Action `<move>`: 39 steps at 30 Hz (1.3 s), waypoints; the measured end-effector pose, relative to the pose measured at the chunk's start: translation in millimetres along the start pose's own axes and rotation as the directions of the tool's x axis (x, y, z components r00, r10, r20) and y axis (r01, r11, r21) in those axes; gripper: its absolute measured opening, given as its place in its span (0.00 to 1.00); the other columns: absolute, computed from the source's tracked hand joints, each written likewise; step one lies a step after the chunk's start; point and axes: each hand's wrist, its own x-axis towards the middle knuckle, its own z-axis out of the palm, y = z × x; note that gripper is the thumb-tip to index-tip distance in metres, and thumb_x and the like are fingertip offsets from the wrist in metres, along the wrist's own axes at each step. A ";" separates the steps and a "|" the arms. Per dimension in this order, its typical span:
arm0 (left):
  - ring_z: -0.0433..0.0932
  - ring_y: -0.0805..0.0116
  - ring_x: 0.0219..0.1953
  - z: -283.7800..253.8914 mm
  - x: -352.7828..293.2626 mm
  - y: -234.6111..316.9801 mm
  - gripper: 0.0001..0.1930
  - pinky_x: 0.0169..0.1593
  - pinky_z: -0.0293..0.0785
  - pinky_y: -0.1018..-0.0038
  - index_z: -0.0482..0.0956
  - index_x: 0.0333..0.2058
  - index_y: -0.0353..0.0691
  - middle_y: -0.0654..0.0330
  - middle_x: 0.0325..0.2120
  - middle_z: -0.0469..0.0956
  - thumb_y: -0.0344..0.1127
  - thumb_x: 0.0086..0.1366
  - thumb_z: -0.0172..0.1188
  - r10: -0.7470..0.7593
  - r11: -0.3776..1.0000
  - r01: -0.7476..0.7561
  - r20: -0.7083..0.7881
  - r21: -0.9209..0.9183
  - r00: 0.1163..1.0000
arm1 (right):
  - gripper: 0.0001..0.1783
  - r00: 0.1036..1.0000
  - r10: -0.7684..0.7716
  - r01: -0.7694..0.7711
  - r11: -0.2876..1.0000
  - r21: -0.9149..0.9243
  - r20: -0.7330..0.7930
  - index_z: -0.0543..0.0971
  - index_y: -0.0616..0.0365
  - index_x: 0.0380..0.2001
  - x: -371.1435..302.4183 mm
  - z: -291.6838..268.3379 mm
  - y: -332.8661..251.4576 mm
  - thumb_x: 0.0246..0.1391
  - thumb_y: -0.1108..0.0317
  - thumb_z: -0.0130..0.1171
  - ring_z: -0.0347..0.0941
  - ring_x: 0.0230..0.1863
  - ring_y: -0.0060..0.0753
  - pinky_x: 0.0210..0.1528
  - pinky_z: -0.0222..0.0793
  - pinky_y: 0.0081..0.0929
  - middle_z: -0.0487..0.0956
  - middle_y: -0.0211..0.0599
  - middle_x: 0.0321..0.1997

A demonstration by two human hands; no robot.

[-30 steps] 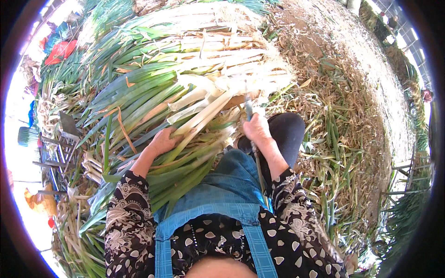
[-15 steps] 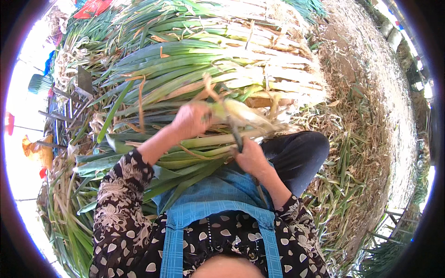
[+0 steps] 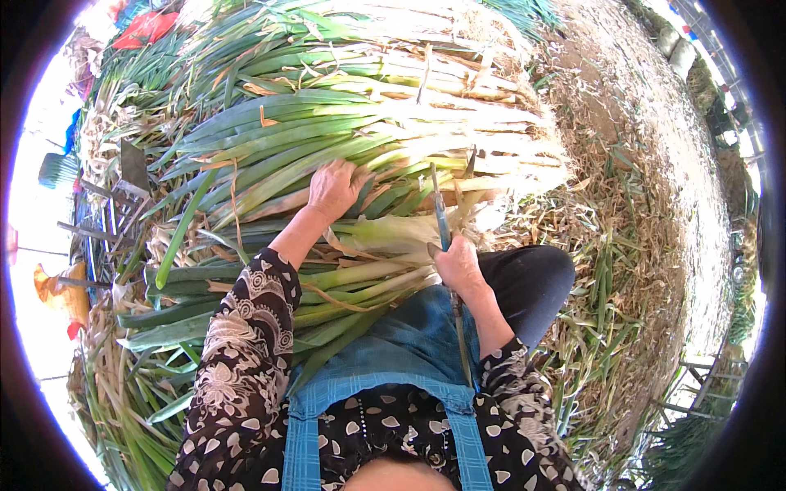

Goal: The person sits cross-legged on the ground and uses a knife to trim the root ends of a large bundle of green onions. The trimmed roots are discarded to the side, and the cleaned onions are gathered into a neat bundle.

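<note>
Long green onions [image 3: 303, 123] lie side by side in front of me, green leaves to the left and pale roots to the right. My left hand [image 3: 334, 192] is bent over the leaves of the nearer row, its fingers curled round some of them. In my right hand [image 3: 458, 263] is a long, thin knife-like tool [image 3: 442, 221]; one end points away from me, the other runs back along my forearm. Just below my left hand, a thick pale green onion [image 3: 385, 234] rests on others beside my lap. My fingers partly hide what the left hand grips.
My bent right knee [image 3: 532, 282] is close to the root ends. Dry leaf scraps [image 3: 606, 270] cover the ground on the right. Further leaves [image 3: 123, 401] are heaped at lower left, near a metal frame [image 3: 123, 196]. A red bag [image 3: 146, 29] lies at far left.
The pale onion between my hands now lies lower, out of my left hand. That hand has moved slightly away from me, onto other leaves. The right hand has shifted right with the tool.
</note>
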 end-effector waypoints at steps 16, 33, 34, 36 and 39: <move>0.72 0.53 0.52 67.6 -72.9 54.0 0.18 0.41 0.76 0.62 0.75 0.46 0.38 0.55 0.50 0.71 0.34 0.57 0.60 0.047 0.998 -0.040 0.189 -0.042 0.981 | 0.21 0.964 -0.025 0.030 0.999 -0.017 0.264 0.72 0.74 0.38 -50.7 21.2 13.9 0.45 0.66 0.58 0.74 0.43 0.67 0.50 0.69 0.49 0.77 0.70 0.35; 0.71 0.55 0.50 41.4 2.2 55.8 0.22 0.47 0.72 0.59 0.74 0.38 0.41 0.53 0.39 0.74 0.41 0.45 0.69 0.206 0.958 -0.241 0.214 0.152 0.955 | 0.19 0.998 -0.026 0.031 0.996 0.084 -0.052 0.71 0.71 0.34 -88.8 -16.4 15.6 0.51 0.62 0.61 0.74 0.39 0.65 0.43 0.70 0.50 0.77 0.65 0.32; 0.71 0.54 0.50 38.4 2.5 56.0 0.23 0.47 0.73 0.59 0.73 0.38 0.40 0.53 0.39 0.74 0.43 0.45 0.70 0.169 0.972 -0.195 0.188 0.132 0.968 | 0.18 0.996 -0.010 0.017 0.996 0.089 -0.087 0.71 0.70 0.35 -94.1 -22.0 15.1 0.51 0.63 0.60 0.74 0.39 0.65 0.43 0.71 0.50 0.77 0.65 0.33; 0.71 0.53 0.49 37.5 6.7 57.5 0.24 0.47 0.73 0.59 0.72 0.40 0.40 0.53 0.39 0.73 0.43 0.46 0.70 0.111 0.985 -0.124 0.112 0.118 0.988 | 0.18 0.996 0.037 -0.031 0.996 0.082 -0.076 0.71 0.69 0.38 -101.9 -24.3 11.5 0.50 0.65 0.60 0.75 0.39 0.65 0.43 0.71 0.50 0.77 0.63 0.34; 0.71 0.51 0.46 46.2 20.8 61.7 0.25 0.46 0.73 0.58 0.71 0.41 0.39 0.52 0.39 0.73 0.42 0.46 0.69 -0.011 0.993 0.004 0.058 0.115 0.998 | 0.17 0.999 -0.053 0.053 0.998 -0.045 0.009 0.70 0.69 0.38 -96.6 -10.8 2.8 0.48 0.68 0.59 0.75 0.40 0.64 0.44 0.71 0.51 0.77 0.63 0.36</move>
